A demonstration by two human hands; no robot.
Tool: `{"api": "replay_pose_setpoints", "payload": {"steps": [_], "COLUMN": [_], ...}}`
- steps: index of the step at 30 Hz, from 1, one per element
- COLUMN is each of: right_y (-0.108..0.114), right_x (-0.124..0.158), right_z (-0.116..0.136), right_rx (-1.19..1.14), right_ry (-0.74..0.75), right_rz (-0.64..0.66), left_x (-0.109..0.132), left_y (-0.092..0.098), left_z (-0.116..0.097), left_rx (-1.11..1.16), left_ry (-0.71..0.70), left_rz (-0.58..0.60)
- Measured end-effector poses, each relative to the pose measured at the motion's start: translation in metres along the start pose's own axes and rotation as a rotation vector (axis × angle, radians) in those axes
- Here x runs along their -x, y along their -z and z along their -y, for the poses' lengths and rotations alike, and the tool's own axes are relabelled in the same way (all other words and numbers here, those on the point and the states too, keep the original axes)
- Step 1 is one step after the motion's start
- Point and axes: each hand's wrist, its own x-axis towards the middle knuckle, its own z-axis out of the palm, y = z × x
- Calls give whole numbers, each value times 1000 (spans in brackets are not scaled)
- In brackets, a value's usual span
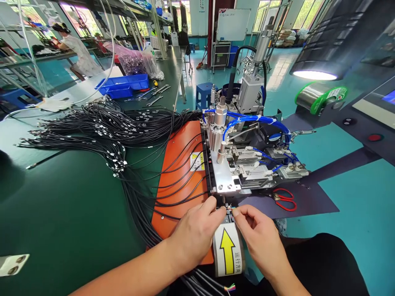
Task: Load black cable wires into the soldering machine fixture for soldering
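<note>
My left hand (199,228) is closed in a pinch at the near end of the machine's track, on what appears to be the end of a black cable (171,216); the fingers partly hide it. Just right of it, my right hand (257,232) pinches the thin coloured wires (232,209) at that cable's tip. Both sets of fingertips nearly meet over small metal holders (227,218) on the track. Below them is a white label with a yellow arrow (227,250). More black cables lie side by side across the orange plate (182,164), their ends at the track.
A large bundle of black cables (123,123) covers the green table (61,205). Pneumatic cylinders with blue hoses (259,119) stand ahead. Red-handled scissors (285,199) lie right; a solder wire spool (317,96) sits beyond. A blue bin (123,85) and wrenches (156,96) are farther back.
</note>
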Motion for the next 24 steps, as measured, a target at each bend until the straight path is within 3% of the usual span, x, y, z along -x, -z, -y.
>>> {"api": "replay_pose_setpoints", "payload": {"steps": [8, 16, 24], "right_y": [4, 6, 7], "right_x": [-4, -11, -12], "right_z": [-2, -3, 5], "right_rx": [186, 132, 156], "right_ry": [184, 113, 325], "right_rz": [-24, -11, -3], "left_x": [-1, -2, -1], "left_y": [0, 2, 3], "left_z": [0, 0, -1], "left_rx": [-2, 11, 24], "left_ry": [-5, -8, 1], "left_rz": [6, 16, 9]}}
